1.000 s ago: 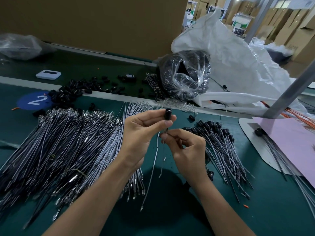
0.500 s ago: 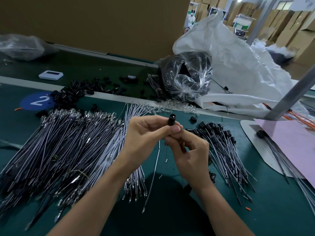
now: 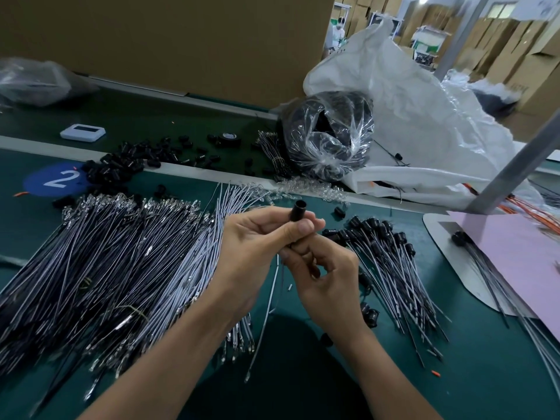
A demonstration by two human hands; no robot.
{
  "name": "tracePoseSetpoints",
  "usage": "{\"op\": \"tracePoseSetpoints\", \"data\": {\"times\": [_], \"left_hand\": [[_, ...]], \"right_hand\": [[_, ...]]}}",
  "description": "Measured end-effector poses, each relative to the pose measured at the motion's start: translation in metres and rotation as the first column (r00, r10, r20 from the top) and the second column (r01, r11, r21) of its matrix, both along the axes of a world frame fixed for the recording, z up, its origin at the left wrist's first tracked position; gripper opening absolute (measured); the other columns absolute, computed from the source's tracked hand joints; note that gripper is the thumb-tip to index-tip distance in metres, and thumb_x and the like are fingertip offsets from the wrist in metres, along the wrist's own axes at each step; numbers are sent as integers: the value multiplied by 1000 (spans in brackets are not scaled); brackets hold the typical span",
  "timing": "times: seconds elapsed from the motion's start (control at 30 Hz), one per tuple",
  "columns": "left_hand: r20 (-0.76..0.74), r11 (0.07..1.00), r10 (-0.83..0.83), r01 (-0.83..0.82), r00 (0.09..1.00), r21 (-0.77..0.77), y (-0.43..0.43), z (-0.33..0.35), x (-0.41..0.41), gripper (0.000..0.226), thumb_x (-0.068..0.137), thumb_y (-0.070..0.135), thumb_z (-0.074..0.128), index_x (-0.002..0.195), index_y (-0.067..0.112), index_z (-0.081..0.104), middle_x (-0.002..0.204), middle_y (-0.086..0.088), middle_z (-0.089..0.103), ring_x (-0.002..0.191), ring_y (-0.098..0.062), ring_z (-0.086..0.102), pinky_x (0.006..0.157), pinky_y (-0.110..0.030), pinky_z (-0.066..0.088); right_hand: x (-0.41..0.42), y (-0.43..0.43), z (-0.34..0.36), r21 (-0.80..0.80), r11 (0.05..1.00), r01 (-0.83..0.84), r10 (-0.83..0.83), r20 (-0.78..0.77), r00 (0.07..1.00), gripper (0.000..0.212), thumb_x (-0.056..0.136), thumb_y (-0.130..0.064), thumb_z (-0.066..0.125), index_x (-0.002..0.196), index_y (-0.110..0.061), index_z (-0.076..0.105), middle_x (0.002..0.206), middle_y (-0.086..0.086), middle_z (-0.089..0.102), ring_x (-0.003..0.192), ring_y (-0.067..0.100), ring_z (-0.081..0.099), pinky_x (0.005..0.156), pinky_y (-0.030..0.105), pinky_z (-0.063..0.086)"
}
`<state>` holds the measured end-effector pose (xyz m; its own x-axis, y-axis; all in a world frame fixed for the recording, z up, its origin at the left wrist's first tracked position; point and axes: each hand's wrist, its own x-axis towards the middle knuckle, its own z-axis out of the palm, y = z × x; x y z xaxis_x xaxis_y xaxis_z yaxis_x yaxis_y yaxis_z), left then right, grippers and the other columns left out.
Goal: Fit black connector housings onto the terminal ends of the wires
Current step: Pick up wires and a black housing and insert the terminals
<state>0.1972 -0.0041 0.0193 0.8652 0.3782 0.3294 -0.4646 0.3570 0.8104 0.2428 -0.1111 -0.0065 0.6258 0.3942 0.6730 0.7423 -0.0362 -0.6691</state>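
Note:
My left hand [image 3: 254,247] pinches a black connector housing [image 3: 297,210] between thumb and fingers, its open end pointing up. Directly below it, my right hand [image 3: 322,278] pinches the wires [image 3: 272,294], which hang down from the fingers toward the green mat. The two hands touch at the fingertips, and the wires' terminal ends are hidden there. A large pile of bare grey wires [image 3: 106,262] lies to the left. On the right lies a smaller pile of wires with housings fitted [image 3: 391,262].
Loose black housings [image 3: 121,165] are scattered at the back left by a blue "2" marker [image 3: 56,180]. A clear bag of black parts [image 3: 328,137] and a white sack [image 3: 424,125] sit behind. A metal post [image 3: 515,165] and pink sheet [image 3: 521,259] stand right.
My right hand has risen until it meets my left hand under the housing, closing the gap between them. The housing now stands higher above my left thumb.

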Motion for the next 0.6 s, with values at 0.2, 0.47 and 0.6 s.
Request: {"op": "tracePoseSetpoints", "data": {"times": [0.2, 0.47, 0.6], "left_hand": [[-82, 998, 13, -18, 997, -58, 6, 1, 1, 26, 58, 28, 81, 79, 14, 80, 83, -12, 76, 80, -25, 74, 74, -26, 57], [-224, 991, -46, 16, 973, -134, 19, -10, 3, 26, 53, 31, 82, 72, 12, 79, 78, -11, 75, 75, -21, 74, 66, -24, 57], [-315, 968, -53, -29, 948, -249, 21, -14, 10, 16, 60, 22, 78, 70, 9, 78, 71, -9, 73, 62, -15, 72, 53, -20, 55]], "right_hand": [[1, -5, 1, -19, 999, -37, 34, -126, 991, 26, 86, -13, 68, 65, -3, 57, 55, 9, 50, 45, 23, 38, 45, 38, 31], [0, -6, 5, -144, 981, -132, 104, -191, 976, 28, 84, -8, 70, 60, -1, 58, 56, 6, 57, 54, 21, 51, 58, 33, 45], [7, -11, 17, -216, 970, -114, 56, -258, 964, 30, 93, -26, 65, 70, -8, 73, 64, 1, 70, 60, 25, 64, 64, 42, 52]]}}
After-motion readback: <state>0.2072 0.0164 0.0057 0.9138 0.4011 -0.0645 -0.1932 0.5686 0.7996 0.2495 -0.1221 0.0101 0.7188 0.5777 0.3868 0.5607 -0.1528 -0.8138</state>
